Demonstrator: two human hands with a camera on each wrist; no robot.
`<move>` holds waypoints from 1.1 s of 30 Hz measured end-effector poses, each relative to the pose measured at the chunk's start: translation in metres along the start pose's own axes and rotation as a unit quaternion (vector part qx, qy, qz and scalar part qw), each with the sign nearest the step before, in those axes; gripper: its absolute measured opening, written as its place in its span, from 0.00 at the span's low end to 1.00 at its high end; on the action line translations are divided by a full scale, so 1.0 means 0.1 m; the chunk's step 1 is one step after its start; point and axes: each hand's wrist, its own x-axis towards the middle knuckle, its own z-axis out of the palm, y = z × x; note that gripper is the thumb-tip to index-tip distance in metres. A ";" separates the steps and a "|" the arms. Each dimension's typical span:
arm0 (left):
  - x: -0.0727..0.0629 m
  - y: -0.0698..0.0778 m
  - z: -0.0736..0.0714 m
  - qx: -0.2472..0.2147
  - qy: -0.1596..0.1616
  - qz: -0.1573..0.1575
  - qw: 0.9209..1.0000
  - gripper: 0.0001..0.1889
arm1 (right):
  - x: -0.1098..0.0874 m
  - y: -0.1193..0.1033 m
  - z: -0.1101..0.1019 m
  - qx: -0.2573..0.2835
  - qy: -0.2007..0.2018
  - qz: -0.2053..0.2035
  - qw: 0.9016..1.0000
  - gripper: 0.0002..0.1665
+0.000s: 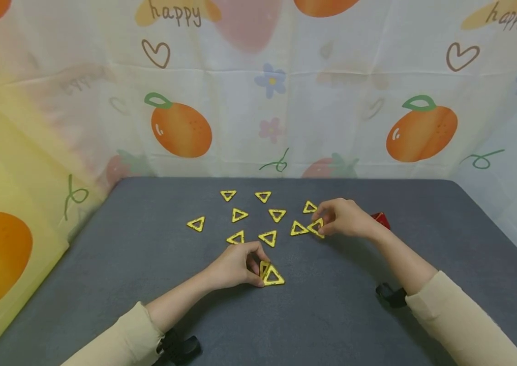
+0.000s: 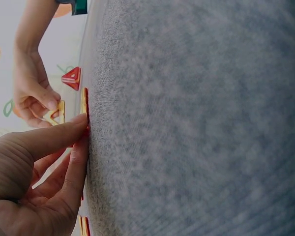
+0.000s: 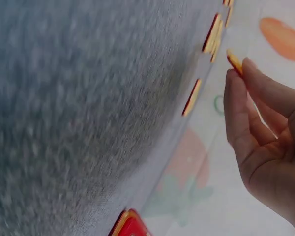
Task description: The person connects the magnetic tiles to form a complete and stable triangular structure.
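On the dark table, my left hand (image 1: 238, 265) rests low and pinches a yellow triangle-frame tile (image 1: 264, 267) between thumb and fingers. Right beside that tile is a second yellow triangle (image 1: 274, 282), whose edge meets it. In the left wrist view, the left fingertips (image 2: 78, 119) are close over the tabletop. Farther back and to the right, my right hand (image 1: 346, 217) pinches another triangle tile (image 3: 234, 62) by its edge. The right wrist view shows that tile raised above the table, thin edge toward the camera, with a red side.
Several yellow triangle tiles lie spread over the table (image 1: 148, 284) beyond the left hand, including one (image 1: 196, 228) at far left. A red pyramid-like piece (image 1: 381, 219) stands behind the right forearm. A fruit-printed cloth (image 1: 331, 117) hangs along the table's back edge.
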 end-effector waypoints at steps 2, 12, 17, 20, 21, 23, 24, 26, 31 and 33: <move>0.00 0.00 0.00 0.001 0.000 -0.001 1.000 0.21 | -0.01 -0.05 0.04 0.005 0.000 -0.009 1.000 0.16; 0.02 0.00 0.00 0.004 0.004 0.005 1.000 0.20 | -0.04 -0.28 0.22 0.011 0.002 -0.055 0.998 0.14; 0.02 0.00 0.01 0.003 0.005 0.002 1.000 0.20 | -0.05 -0.35 0.31 0.023 -0.008 -0.062 0.998 0.14; 0.03 0.00 0.01 0.003 0.005 0.003 1.000 0.20 | -0.06 -0.38 0.37 0.028 -0.018 -0.069 0.997 0.14; 0.03 0.00 0.00 0.003 0.005 0.003 1.000 0.20 | -0.06 -0.39 0.39 0.031 -0.021 -0.073 0.997 0.14; 0.03 -0.01 0.00 0.004 0.004 0.004 1.000 0.20 | -0.06 -0.41 0.43 0.031 -0.025 -0.083 0.996 0.14; 0.03 -0.01 0.00 0.004 0.003 0.004 1.000 0.20 | -0.06 -0.42 0.45 0.030 -0.028 -0.087 0.995 0.14; 0.03 -0.01 0.01 0.005 0.003 0.004 1.000 0.21 | -0.06 -0.44 0.49 0.027 -0.033 -0.094 0.995 0.14; 0.03 -0.02 0.01 0.004 0.004 0.002 1.000 0.21 | -0.06 -0.50 0.57 0.021 -0.046 -0.098 0.994 0.14; 0.02 -0.01 0.01 0.001 0.003 0.002 1.000 0.21 | -0.06 -0.52 0.59 0.023 -0.049 -0.101 0.993 0.14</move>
